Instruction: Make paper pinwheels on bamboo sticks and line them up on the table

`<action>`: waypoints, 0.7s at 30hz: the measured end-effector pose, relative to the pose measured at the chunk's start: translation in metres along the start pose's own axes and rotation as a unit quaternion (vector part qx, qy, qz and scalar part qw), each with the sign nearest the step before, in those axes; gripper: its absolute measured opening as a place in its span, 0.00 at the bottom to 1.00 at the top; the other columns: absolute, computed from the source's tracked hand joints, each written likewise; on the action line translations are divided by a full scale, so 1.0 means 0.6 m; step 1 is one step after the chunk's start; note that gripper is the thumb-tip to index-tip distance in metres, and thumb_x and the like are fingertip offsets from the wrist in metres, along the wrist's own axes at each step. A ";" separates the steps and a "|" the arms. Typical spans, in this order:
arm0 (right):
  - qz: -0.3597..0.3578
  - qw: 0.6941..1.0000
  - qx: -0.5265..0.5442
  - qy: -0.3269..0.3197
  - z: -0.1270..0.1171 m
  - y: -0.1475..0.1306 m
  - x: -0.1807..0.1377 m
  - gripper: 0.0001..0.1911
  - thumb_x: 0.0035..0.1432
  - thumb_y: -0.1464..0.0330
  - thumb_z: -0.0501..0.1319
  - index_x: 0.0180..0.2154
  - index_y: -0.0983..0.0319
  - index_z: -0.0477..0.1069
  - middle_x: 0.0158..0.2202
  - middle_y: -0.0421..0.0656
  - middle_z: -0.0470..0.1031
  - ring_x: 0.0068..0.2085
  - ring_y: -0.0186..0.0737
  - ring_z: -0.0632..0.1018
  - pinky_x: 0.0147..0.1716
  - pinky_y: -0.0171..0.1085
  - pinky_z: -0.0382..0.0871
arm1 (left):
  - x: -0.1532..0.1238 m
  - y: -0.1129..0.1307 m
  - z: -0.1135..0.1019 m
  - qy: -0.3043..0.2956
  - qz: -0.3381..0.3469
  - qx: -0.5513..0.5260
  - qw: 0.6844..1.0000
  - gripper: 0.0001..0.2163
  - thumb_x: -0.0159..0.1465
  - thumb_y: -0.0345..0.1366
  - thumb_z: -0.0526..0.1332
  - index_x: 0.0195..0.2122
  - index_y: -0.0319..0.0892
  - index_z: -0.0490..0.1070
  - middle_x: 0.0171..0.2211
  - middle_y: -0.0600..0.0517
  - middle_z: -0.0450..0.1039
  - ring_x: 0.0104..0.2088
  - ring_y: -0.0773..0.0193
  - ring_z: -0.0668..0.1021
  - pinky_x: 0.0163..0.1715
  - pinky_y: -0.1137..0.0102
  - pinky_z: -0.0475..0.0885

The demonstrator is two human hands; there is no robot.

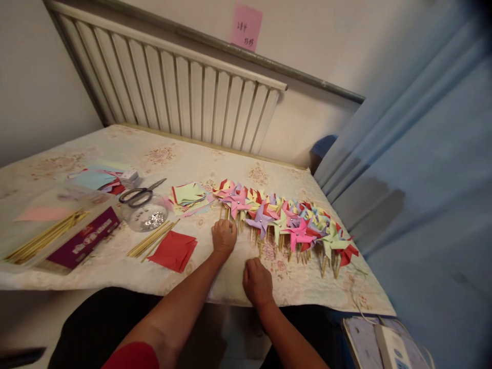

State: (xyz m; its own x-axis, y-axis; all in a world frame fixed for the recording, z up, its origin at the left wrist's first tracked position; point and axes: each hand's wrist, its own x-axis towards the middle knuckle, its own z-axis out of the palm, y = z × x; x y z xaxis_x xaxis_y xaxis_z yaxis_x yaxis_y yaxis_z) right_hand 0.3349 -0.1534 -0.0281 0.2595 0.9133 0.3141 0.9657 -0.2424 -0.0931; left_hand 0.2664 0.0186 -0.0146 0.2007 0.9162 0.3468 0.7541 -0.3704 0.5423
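Observation:
Many paper pinwheels (300, 233) in pink, purple, red, yellow and pale green lie in a row, their thin wooden sticks pointing toward me. My left hand (224, 236) is closed at the stick ends of the leftmost pinwheels; whether it grips a stick is hidden by the fingers. Closer to me, my right hand (257, 282) rests as a fist on the flowered cloth (230, 287), with nothing showing in it. Left of my hands are red paper squares (175, 251) and a bundle of loose wooden sticks (151, 240).
Farther left stand a round dish of small shiny pieces (148, 218), scissors (140, 196), cut paper pieces (188, 195), more coloured paper (94, 177) and a clear box (80, 230) with sticks. A radiator (184, 97) lines the wall; a blue curtain (415, 164) hangs right.

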 end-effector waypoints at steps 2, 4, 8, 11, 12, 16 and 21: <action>-0.002 1.000 0.003 0.000 0.001 0.000 -0.001 0.06 0.60 0.76 0.55 0.33 0.60 0.68 0.33 0.41 0.71 0.31 0.36 0.71 0.28 0.35 0.54 | -0.004 -0.005 -0.001 0.005 -0.003 -0.001 1.000 0.08 0.66 0.35 0.53 0.31 0.43 0.67 0.36 0.46 0.72 0.42 0.55 0.72 0.44 0.62 0.63; -0.004 1.000 0.005 0.003 0.002 0.001 -0.002 0.07 0.61 0.76 0.55 0.33 0.60 0.68 0.33 0.41 0.71 0.31 0.36 0.71 0.28 0.35 0.54 | -0.010 -0.010 -0.004 0.007 -0.001 -0.004 1.000 0.09 0.67 0.34 0.52 0.31 0.43 0.67 0.36 0.46 0.72 0.41 0.55 0.71 0.44 0.62 0.63; -0.005 1.000 0.003 0.013 0.005 0.002 -0.003 0.07 0.62 0.75 0.54 0.34 0.61 0.69 0.33 0.41 0.70 0.30 0.36 0.71 0.28 0.36 0.53 | -0.031 -0.019 -0.017 0.007 0.032 -0.021 0.999 0.09 0.67 0.32 0.51 0.30 0.44 0.65 0.33 0.46 0.70 0.39 0.56 0.71 0.43 0.63 0.65; -0.008 1.000 0.002 0.016 0.005 0.003 -0.004 0.08 0.62 0.75 0.54 0.35 0.60 0.70 0.33 0.41 0.70 0.30 0.36 0.71 0.28 0.36 0.54 | -0.057 -0.024 -0.034 -0.003 0.069 -0.041 0.997 0.10 0.67 0.30 0.51 0.29 0.45 0.65 0.32 0.47 0.69 0.38 0.57 0.70 0.43 0.63 0.66; -0.009 1.000 0.001 0.015 0.005 0.003 -0.005 0.08 0.63 0.75 0.54 0.35 0.61 0.70 0.33 0.41 0.70 0.30 0.36 0.71 0.28 0.36 0.54 | -0.068 -0.025 -0.041 -0.009 0.080 -0.049 0.996 0.10 0.67 0.30 0.51 0.29 0.45 0.65 0.31 0.47 0.69 0.38 0.57 0.70 0.42 0.63 0.66; -0.007 1.000 0.001 0.011 0.003 0.004 -0.005 0.08 0.63 0.75 0.54 0.35 0.61 0.70 0.34 0.42 0.71 0.30 0.36 0.70 0.29 0.36 0.54 | -0.120 -0.038 -0.077 -0.036 0.120 -0.080 0.989 0.10 0.68 0.31 0.51 0.30 0.44 0.67 0.31 0.48 0.70 0.38 0.58 0.71 0.42 0.64 0.68; -0.006 1.000 0.000 0.016 0.003 0.005 -0.007 0.08 0.63 0.74 0.54 0.36 0.62 0.71 0.34 0.42 0.71 0.31 0.35 0.70 0.29 0.35 0.53 | -0.167 -0.081 -0.124 -0.032 0.139 -0.091 0.986 0.12 0.67 0.31 0.51 0.48 0.41 0.70 0.46 0.44 0.75 0.50 0.57 0.73 0.54 0.60 0.68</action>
State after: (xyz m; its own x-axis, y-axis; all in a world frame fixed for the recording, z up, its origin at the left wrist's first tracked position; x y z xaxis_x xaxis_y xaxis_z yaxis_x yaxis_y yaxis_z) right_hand 0.3368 -0.1571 -0.0315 0.2480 0.9055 0.3443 0.9688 -0.2313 -0.0895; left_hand 0.1632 -0.0668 -0.0190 0.4267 0.7812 0.4558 0.5409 -0.6243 0.5636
